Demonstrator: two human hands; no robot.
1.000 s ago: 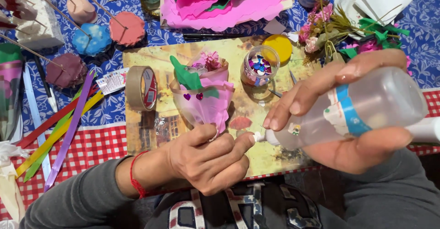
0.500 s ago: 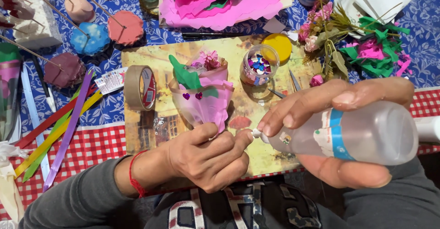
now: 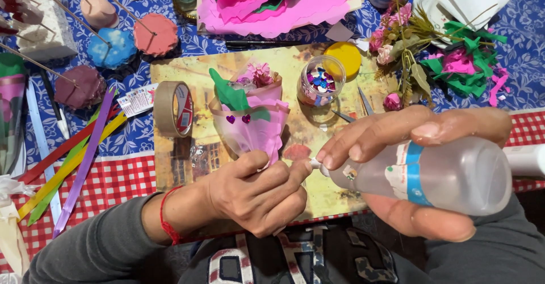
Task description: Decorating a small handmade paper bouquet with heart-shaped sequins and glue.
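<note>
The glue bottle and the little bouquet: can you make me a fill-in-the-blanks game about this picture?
1. The right hand holds a clear squeeze bottle with a ____ band around it.
2. The left hand holds a small bouquet wrapped in ____ paper.
3. The little jar of sequins stands beside its ____ lid.
4. The left wrist wears a ____ string.

Missing words: blue; pink; yellow; red

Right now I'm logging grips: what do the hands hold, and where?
Left hand grips the small pink bouquet by its lower stem end. Right hand holds the clear glue bottle around its body.
</note>
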